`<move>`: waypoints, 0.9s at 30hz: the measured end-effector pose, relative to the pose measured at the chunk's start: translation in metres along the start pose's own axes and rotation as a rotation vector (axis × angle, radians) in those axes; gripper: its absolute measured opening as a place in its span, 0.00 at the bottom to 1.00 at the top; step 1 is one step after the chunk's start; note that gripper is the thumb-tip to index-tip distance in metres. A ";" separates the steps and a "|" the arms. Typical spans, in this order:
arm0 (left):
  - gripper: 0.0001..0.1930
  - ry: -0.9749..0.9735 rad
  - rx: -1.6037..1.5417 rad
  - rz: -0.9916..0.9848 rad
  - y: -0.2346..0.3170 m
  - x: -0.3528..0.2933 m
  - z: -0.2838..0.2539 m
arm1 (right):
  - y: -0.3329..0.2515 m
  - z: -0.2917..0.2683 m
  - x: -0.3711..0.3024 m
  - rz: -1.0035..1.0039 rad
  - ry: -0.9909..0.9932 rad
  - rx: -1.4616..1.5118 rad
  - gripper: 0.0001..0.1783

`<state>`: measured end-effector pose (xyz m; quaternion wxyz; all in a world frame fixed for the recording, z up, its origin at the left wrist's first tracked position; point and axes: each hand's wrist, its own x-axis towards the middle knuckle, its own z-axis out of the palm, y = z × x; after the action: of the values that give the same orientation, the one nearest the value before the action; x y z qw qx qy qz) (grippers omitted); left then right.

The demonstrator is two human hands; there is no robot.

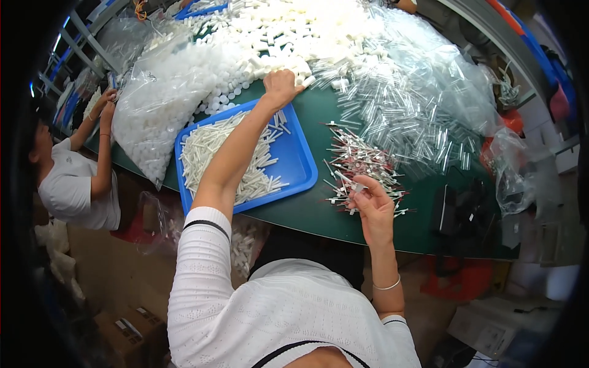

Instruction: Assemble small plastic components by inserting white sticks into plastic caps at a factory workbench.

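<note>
Over the near side of a heap of thin red-and-white parts point(362, 153), the right hand point(375, 208) pinched a small pale piece point(357, 187) between thumb and fingers, while the left hand point(280, 87) curled at the edge of some white cylinders point(270, 40), its grip impossible to tell. The left forearm point(236, 153) crossed a blue tray point(304, 162), hiding some of its white sticks point(202, 153). Farther out on the green table point(319, 218) lay clear tubes point(392, 116), a bag of white caps point(162, 98) and a black device point(457, 211), with a co-worker point(80, 184) at left.
</note>
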<state>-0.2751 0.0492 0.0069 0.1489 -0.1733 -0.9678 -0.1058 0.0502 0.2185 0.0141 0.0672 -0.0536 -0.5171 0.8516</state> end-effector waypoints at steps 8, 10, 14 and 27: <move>0.10 0.025 -0.266 0.188 0.015 -0.059 -0.046 | -0.005 -0.015 0.000 -0.055 0.076 0.109 0.14; 0.09 -0.134 -0.535 0.273 0.037 -0.112 -0.066 | -0.006 -0.009 0.005 -0.057 0.082 0.129 0.14; 0.11 -0.885 -1.146 -0.054 0.068 -0.186 -0.103 | 0.002 0.008 0.006 0.010 -0.101 0.208 0.14; 0.14 -0.147 -0.746 0.359 0.069 -0.238 -0.109 | 0.011 0.009 -0.010 0.120 -0.127 0.274 0.14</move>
<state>-0.0091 0.0119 0.0417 0.0224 -0.3882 -0.8256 -0.4089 0.0582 0.2039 0.0084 -0.0098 -0.0207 -0.3951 0.9183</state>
